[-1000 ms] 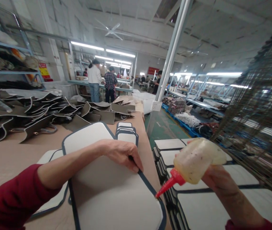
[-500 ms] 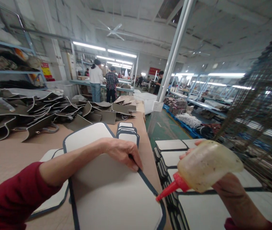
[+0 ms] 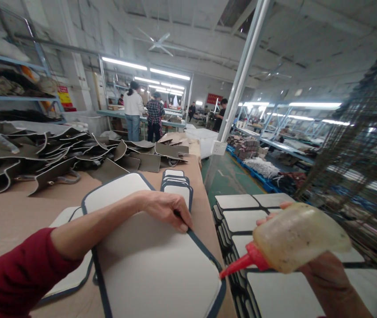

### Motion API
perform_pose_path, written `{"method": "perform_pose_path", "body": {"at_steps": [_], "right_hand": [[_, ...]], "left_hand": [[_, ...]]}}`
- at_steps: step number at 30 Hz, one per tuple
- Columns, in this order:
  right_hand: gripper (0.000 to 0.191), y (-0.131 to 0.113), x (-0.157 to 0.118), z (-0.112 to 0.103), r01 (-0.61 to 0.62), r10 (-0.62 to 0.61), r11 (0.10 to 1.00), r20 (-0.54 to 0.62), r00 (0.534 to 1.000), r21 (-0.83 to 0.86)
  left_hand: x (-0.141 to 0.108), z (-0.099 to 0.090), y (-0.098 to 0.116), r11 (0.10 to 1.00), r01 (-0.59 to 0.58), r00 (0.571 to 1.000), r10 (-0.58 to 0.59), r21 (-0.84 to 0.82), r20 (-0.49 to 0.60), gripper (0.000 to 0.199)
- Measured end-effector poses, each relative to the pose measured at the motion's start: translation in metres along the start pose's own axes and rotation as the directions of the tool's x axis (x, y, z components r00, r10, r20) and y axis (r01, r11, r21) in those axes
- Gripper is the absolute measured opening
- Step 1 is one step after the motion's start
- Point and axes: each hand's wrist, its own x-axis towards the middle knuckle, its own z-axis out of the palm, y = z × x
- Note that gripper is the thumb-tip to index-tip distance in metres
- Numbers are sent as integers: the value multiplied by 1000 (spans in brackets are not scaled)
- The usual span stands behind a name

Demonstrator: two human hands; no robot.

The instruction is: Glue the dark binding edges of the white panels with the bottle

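Observation:
A pale panel with a dark blue edge band [image 3: 161, 260] lies tilted across the table in front of me. My left hand [image 3: 166, 210] pinches its right-hand edge, fingers closed over the band. In my right hand [image 3: 321, 269] is a cloudy, yellowish squeeze bottle [image 3: 302, 238] with a red nozzle [image 3: 241, 264]. The bottle is tipped down to the left, and the nozzle tip meets the dark band near the panel's right corner. A thin glossy line shows along that edge. Most of my right hand's fingers are hidden behind the bottle.
More pale panels [image 3: 274, 287] with dark edges are stacked at the right. Smaller edged pieces [image 3: 177, 190] lie beyond my left hand. Olive-grey pieces [image 3: 52, 150] heap up on the brown table [image 3: 19, 216]. A metal post [image 3: 238, 84] rises past the table edge; people stand farther back.
The nozzle tip has moved along the band toward the panel's corner, and the bottle has shifted right. Panel and left hand have shifted slightly left, the grip unchanged.

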Motion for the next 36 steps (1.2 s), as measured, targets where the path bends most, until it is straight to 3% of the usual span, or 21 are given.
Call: {"method": "perform_pose_path", "body": {"at_steps": [2, 5, 11, 15, 20, 27, 33, 36], "right_hand": [[43, 5, 4, -6, 38, -38, 999, 26, 999, -7], [74, 13, 11, -20, 84, -81, 996, 84, 993, -33], [66, 17, 10, -36, 23, -21, 1000, 94, 995, -13], [69, 19, 13, -38, 51, -48, 999, 124, 991, -18], [64, 21, 27, -33, 142, -130, 990, 312, 941, -14], [68, 11, 16, -8, 71, -68, 997, 110, 992, -24], [68, 23, 28, -43, 59, -60, 998, 138, 989, 12], [71, 29, 24, -50, 161, -155, 986, 100, 983, -48]], "left_hand": [[0, -1, -1, 1000, 9, 1000, -9, 0, 4, 37], [-1, -1, 0, 1000, 19, 1000, -19, 6, -1, 44], [-5, -2, -1, 999, 32, 998, -31, 9, -48, 47], [-5, -3, -3, 999, 38, 998, -38, -15, -54, 45], [-1, -2, -2, 999, -1, 1000, 0, -38, -19, 40], [0, -3, 5, 999, -14, 1000, 14, -47, 9, 45], [-8, -4, 4, 999, 26, 999, -27, -21, -33, 49], [-11, -5, 5, 1000, 13, 997, -15, -28, -80, 39]]}}
